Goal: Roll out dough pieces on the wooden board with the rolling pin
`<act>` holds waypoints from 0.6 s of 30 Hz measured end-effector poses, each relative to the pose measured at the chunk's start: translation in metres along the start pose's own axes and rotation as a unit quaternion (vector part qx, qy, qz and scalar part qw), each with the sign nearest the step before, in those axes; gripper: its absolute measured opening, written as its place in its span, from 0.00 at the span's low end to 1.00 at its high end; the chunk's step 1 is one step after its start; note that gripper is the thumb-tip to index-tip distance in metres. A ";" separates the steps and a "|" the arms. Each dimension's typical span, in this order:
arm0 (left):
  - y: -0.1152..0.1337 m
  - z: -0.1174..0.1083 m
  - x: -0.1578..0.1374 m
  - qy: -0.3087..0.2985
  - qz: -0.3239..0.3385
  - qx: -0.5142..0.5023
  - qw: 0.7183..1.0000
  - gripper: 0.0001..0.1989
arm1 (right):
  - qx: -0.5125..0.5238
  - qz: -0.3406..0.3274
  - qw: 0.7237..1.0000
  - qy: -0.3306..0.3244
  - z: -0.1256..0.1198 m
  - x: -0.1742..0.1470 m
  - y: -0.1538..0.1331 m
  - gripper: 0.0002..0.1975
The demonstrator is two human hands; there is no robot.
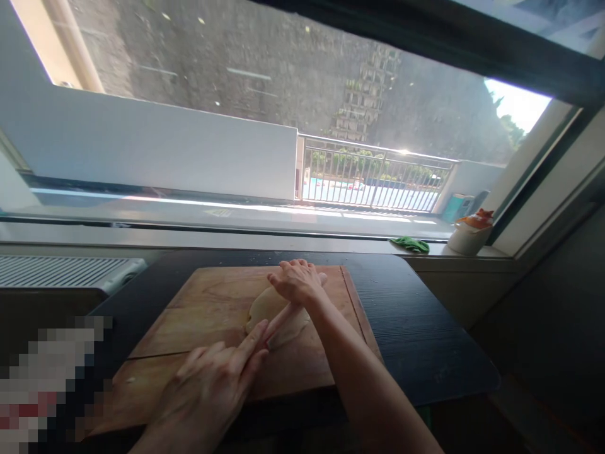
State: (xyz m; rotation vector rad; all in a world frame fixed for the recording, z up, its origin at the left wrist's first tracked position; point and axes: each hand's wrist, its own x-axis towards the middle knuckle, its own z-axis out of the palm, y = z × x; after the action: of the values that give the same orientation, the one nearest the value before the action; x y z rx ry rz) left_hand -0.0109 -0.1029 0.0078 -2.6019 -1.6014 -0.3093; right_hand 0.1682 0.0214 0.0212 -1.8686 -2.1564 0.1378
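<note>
A sheet of pale, flattened dough (265,306) lies on a wooden cutting board (203,309). Slanting across the dough is a light wooden rolling pin (282,319). My left hand (215,375) holds its near end, with the index finger stretched along the wood and the thumb at the side. At the far end, my right hand (299,282) rests over the pin, fingers bent over it and thumb out to the left. Part of the dough is hidden beneath the pin and the right hand.
A dark table (401,315) carries the board. Beyond it runs a window sill (331,244) with a green cloth (410,244) and a white pot (466,240) with something orange on top. A white radiator (70,271) stands at left.
</note>
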 end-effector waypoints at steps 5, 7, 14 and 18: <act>0.011 -0.011 -0.005 0.016 0.021 0.015 1.000 0.23 | 0.020 -0.014 1.000 0.019 -0.004 -0.016 0.006 0.30; 0.017 -0.015 -0.009 0.026 0.036 0.019 0.999 0.23 | 0.024 -0.005 0.999 0.023 -0.008 -0.037 0.015 0.28; 0.024 -0.002 -0.027 0.029 0.049 -0.001 0.998 0.22 | -0.001 0.024 0.998 0.055 -0.010 -0.085 0.025 0.22; 0.007 0.006 -0.030 0.074 0.075 0.006 0.994 0.22 | 0.032 0.076 0.994 0.068 -0.003 -0.056 0.012 0.23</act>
State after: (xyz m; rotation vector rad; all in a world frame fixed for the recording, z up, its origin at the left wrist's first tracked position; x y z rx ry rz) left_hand -0.0170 -0.1315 -0.0035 -2.6029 -1.3496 -0.4677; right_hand 0.1873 -0.0323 0.0129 -1.9465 -1.8979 0.1050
